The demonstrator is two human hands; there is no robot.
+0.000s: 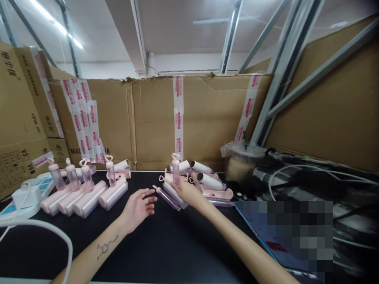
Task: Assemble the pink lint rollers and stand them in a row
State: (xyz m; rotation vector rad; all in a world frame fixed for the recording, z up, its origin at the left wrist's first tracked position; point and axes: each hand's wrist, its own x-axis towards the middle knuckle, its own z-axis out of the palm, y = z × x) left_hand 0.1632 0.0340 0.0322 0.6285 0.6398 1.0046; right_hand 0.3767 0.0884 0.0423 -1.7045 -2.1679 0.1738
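Observation:
My right hand [189, 194] grips a clear pink tube [175, 170] with a heart-shaped loop on top, holding it upright above a pile of parts. Beneath that hand a pink cylinder [182, 202] is partly hidden. My left hand [138, 210] is empty, palm turned inward and fingers apart, near a loose clear pink tube [168, 198] lying on the black table [166, 248]. To the left, several pink cylinders [90, 199] lie in a row, with similar loop-topped tubes [86, 177] standing upright at them.
White rolls [211, 181] and pink trough-shaped holders [217, 193] are piled right of centre. A drink cup [240, 165], cables [291, 165] and a blue-edged device [266, 242] are at right. A power strip [22, 211] sits left; cardboard [154, 122] walls the back.

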